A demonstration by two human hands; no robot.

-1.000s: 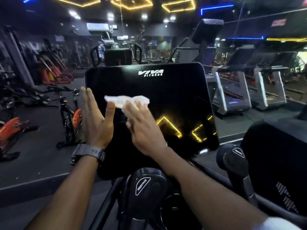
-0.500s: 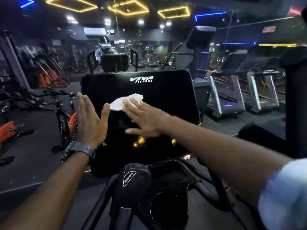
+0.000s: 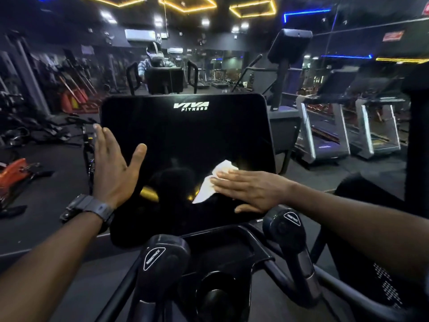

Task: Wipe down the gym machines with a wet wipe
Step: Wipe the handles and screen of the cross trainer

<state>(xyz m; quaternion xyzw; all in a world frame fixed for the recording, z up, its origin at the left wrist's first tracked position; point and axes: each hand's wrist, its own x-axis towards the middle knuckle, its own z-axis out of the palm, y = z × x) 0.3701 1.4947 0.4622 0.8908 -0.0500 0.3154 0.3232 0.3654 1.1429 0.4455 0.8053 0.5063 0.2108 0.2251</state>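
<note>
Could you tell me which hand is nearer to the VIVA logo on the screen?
Left. The left hand rests flat at the screen's left edge, below-left of the logo; the right hand presses the wipe lower down, near the bottom right.

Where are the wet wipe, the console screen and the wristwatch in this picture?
wet wipe [image 3: 217,180], head view, on its white middle.
console screen [image 3: 185,135], head view, on bare black glass below the logo.
wristwatch [image 3: 89,206], head view, on its band at the wrist.
</note>
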